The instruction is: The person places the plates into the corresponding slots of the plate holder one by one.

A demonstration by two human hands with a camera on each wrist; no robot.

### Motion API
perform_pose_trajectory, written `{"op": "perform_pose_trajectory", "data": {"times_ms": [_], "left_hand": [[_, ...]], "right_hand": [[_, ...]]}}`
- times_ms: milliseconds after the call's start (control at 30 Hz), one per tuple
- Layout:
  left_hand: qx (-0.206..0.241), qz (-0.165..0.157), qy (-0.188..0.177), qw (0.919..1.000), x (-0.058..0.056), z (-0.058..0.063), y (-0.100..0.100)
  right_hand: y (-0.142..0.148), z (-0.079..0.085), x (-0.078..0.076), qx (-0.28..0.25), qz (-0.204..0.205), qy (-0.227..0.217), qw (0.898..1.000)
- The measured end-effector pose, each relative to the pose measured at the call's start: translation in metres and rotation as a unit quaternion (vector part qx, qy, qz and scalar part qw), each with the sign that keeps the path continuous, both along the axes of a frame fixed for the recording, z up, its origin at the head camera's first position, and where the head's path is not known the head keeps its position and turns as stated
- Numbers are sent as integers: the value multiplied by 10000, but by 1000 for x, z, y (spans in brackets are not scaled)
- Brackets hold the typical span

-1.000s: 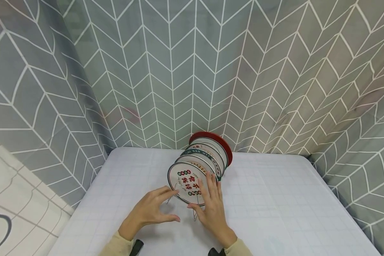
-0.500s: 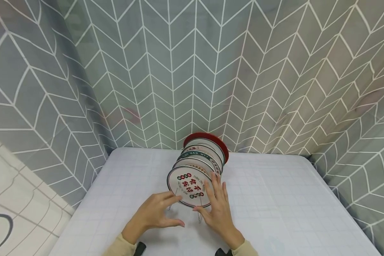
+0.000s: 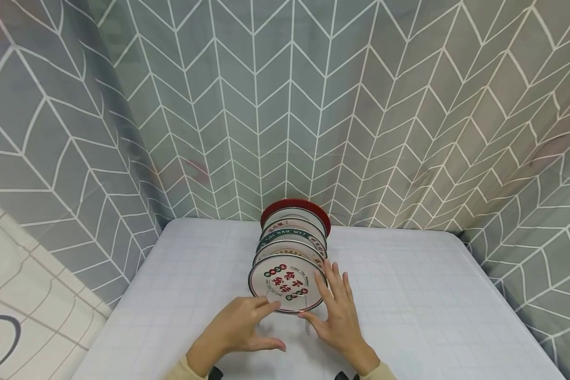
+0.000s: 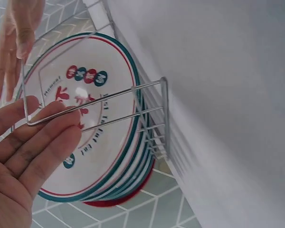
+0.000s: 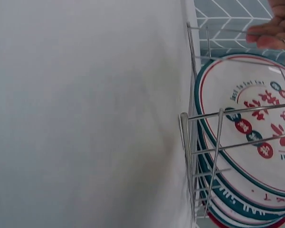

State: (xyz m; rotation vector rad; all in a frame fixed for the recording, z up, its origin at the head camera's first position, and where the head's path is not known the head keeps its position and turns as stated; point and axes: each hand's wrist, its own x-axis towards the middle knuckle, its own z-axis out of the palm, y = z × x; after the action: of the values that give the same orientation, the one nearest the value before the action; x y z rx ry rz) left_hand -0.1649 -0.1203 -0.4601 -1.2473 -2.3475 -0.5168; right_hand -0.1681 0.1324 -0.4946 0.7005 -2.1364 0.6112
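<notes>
Several round plates stand on edge, one behind another, in a metal wire dish rack (image 4: 166, 118). The front plate (image 3: 285, 282) is white with a dark rim and red characters; a red plate (image 3: 295, 203) is at the back. My left hand (image 3: 239, 324) is at the rack's front left, fingers extended and touching the wire in the left wrist view, thumb held apart. At the front right, my right hand (image 3: 339, 322) has its fingers spread beside the plates' edges and its thumb near the rack's wire. Plate rims hide most of the rack in the head view.
A white cloth covers the table (image 3: 408, 295), which extends to both sides of the rack. Close behind the plates hangs a grey curtain (image 3: 361, 105) with white lines, and more curtain encloses the left and right.
The rack with its plates has turned: its back end has swung left, and the front plate has come slightly nearer. Both hands have shifted right and a little nearer along with it.
</notes>
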Motion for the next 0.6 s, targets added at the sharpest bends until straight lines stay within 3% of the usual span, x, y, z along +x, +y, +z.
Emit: {"op": "perform_pose_trajectory", "data": {"times_ms": [300, 600], "left_hand": [[-317, 89, -253, 9991, 8, 4, 7], [-520, 212, -756, 9956, 8, 6, 7]], "right_hand": [[10, -1, 1, 51, -148, 62, 9999], [11, -3, 1, 48, 13, -138, 9999]]}}
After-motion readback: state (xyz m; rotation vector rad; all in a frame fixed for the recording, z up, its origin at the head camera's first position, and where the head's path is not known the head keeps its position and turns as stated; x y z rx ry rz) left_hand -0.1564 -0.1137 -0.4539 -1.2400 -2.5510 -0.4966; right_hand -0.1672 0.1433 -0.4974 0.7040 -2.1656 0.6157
